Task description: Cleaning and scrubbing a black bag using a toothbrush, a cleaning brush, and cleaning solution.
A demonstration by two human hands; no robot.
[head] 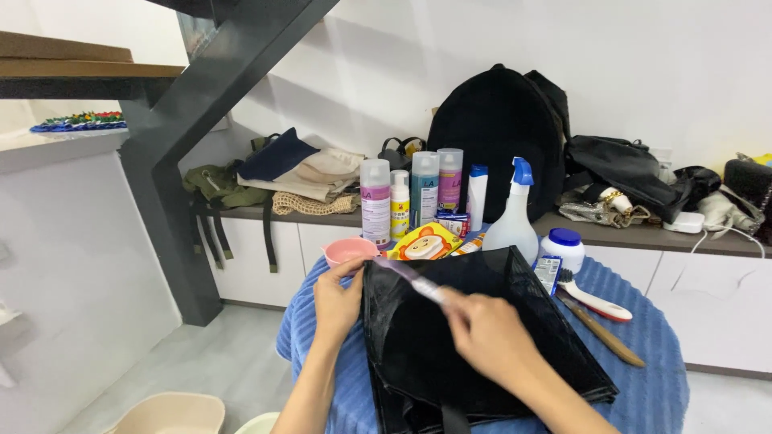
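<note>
A flat black bag [482, 337] lies on a round table covered with a blue ribbed cloth [651, 354]. My left hand [336, 301] grips the bag's upper left corner. My right hand [490, 333] rests over the middle of the bag and holds a small pale purple toothbrush-like brush [410, 277], its head pointing up and left across the bag's top edge.
Behind the bag stand a pink bowl [347, 251], several spray cans and bottles [412, 197], a white spray bottle [513, 217], a white jar with a blue lid [563, 246] and two brushes [599, 309]. Bags crowd the rear counter [498, 137]. A dark stair beam [173, 161] rises on the left.
</note>
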